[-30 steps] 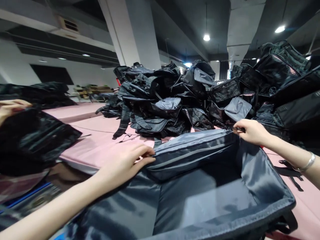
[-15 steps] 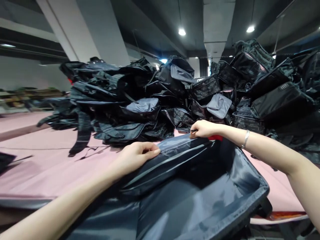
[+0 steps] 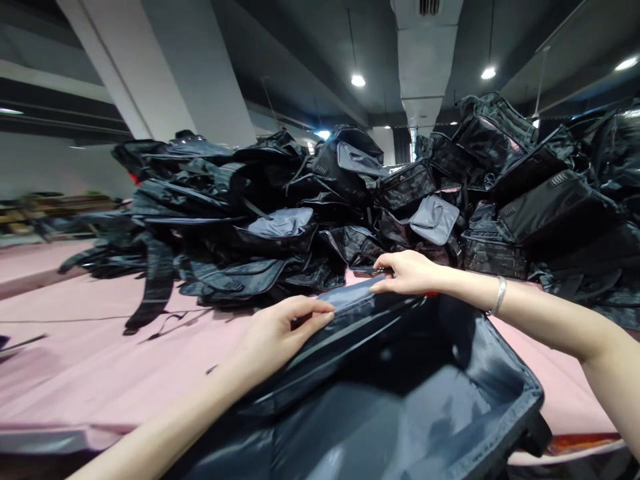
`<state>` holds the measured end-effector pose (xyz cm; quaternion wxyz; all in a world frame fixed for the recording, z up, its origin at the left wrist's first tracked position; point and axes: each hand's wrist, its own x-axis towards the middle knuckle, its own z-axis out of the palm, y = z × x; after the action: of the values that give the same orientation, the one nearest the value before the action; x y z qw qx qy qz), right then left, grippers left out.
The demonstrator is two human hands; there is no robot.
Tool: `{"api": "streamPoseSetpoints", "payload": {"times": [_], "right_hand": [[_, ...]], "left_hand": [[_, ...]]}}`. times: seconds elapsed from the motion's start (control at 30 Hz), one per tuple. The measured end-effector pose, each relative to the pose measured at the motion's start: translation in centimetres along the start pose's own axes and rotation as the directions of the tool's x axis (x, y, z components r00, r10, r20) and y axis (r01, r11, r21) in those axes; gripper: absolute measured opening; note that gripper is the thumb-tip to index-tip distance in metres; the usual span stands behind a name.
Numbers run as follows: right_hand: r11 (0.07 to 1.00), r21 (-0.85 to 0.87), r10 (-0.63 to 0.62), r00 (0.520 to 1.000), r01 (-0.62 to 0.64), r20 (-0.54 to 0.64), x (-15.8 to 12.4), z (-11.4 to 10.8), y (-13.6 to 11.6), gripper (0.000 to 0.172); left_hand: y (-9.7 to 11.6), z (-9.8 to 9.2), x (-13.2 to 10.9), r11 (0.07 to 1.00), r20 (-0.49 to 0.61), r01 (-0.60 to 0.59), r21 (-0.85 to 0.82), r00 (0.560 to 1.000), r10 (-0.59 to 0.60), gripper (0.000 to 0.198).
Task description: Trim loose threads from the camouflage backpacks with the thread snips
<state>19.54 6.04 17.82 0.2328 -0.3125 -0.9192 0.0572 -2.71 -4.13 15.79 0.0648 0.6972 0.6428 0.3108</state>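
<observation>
A dark backpack lies opened in front of me, its grey-blue lining and deep main compartment showing. My left hand pinches the upper edge of its inner panel between thumb and fingers. Further right along that same edge, my right hand grips the fabric, thumb below and fingers curled over. Something small and dark shows at the right fingertips, too small to name. A silvery bracelet circles my right wrist. A bit of red shows just under the right hand.
Beyond the backpack, a high heap of dark camouflage backpacks spreads across the pink-covered table. A loose strap hangs from the heap at left. A pale pillar rises behind. More bags are piled at right.
Both hands have shifted slightly, the left one to the right and nearer the right hand, still on the panel edge. The view has tilted up a little.
</observation>
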Motion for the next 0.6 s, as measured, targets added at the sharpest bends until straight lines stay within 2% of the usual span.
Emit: {"api": "streamPoseSetpoints", "payload": {"times": [0.07,0.13,0.2,0.27,0.37,0.6], "right_hand": [[0.998,0.021,-0.051,0.995,0.053,-0.086,-0.2,0.0,-0.3,0.03],[0.982,0.001,-0.187,0.97,0.189,-0.154,-0.2,0.1,-0.4,0.025],[0.926,-0.099,-0.377,0.905,0.364,-0.196,-0.1,0.2,-0.2,0.021],[0.845,-0.239,-0.526,0.822,0.478,-0.217,0.0,0.3,0.1,0.02],[0.764,-0.393,-0.618,0.756,0.511,-0.218,-0.1,0.5,0.4,0.018],[0.628,-0.562,-0.707,0.697,0.539,-0.121,-0.6,0.9,-0.8,0.023]], "left_hand": [[0.6,0.0,0.3,0.999,0.038,0.032,0.012,0.999,-0.033,0.044],[0.9,-0.1,0.6,0.996,0.107,0.087,0.024,0.99,-0.089,0.044],[1.1,-0.3,0.9,0.994,0.151,0.111,0.019,0.982,-0.112,0.045],[1.1,-0.4,0.9,0.994,0.162,0.11,-0.001,0.981,-0.108,0.044],[1.1,-0.4,0.8,0.994,0.168,0.104,-0.037,0.981,-0.097,0.043],[1.2,-0.3,0.7,0.993,0.168,0.104,-0.049,0.981,-0.095,0.044]]}}
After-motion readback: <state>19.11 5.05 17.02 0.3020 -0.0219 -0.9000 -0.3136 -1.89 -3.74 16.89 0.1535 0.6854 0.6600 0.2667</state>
